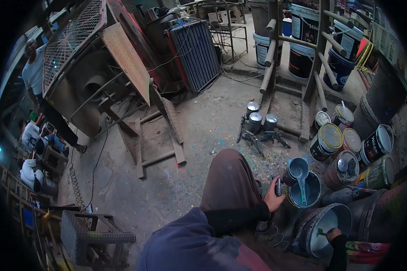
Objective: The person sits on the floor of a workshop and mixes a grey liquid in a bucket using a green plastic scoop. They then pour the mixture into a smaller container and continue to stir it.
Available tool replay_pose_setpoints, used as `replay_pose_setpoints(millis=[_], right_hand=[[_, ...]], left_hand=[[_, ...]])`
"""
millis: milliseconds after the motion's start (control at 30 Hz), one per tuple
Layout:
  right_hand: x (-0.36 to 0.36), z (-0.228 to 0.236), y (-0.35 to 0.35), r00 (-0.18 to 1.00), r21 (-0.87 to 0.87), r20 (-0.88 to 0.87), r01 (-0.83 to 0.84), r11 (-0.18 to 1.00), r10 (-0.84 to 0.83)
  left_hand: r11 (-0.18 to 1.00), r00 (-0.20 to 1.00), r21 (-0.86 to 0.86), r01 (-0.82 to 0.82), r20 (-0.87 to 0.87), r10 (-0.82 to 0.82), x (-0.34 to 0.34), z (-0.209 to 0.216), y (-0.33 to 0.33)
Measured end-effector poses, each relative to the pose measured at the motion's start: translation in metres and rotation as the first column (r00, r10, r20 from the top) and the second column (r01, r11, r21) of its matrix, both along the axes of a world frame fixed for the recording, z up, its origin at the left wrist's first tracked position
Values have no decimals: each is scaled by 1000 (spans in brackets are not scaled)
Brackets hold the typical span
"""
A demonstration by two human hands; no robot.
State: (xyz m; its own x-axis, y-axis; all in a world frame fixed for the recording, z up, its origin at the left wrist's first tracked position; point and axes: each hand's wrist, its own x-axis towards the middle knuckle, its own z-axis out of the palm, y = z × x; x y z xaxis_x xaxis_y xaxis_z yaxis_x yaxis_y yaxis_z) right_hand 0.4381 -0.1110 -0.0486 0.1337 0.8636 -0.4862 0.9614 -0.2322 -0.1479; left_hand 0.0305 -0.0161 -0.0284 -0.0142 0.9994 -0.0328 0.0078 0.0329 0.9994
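Note:
My left hand [273, 198] is closed around a spray gun [278, 186], its grip mostly hidden by my fingers, and a coiled hose [276, 235] hangs below. Beside it is a dark cup [298, 168] with a teal-coated inside, over an open pail [319, 193]. A teal-coated handle [303, 193] reaches down from the cup into that pail; whether they are one piece I cannot tell. Lower right, my right hand [333, 235] grips a small green-ended tool [321, 232] inside a bucket [348, 216] of pale liquid. That tool's exact kind is unclear.
Several paint tins, one with a yellow lid [331, 135], crowd the right. Spray guns with cups [255, 121] stand on the paint-spotted floor ahead, near a wooden rack [309, 86]. A wooden stand [160, 158] is ahead left, a stool [83, 232] lower left. A person [34, 72] stands far left.

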Motion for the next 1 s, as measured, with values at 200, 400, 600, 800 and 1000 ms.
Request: replay_pose_setpoints(millis=[200,400,600,800,1000], right_hand=[[17,-43,14,998,-108,-45,36,993,-41],[18,-46,28,995,-211,-78,45,976,-63],[3,-31,36,989,-280,-145,-19,960,-22],[9,-47,41,984,-301,-165,18,953,-71],[18,-57,49,995,-372,-81,17,928,-51]], left_hand=[[999,999,27,-42,-22,43,5,-9,-4],[999,999,35,-24,22,24,4,-2,-9],[999,998,13,-44,-47,45,-1,8,-19],[994,998,89,-62,-16,64,2,7,-34],[993,999,110,-44,-1,44,-1,-6,-45]])
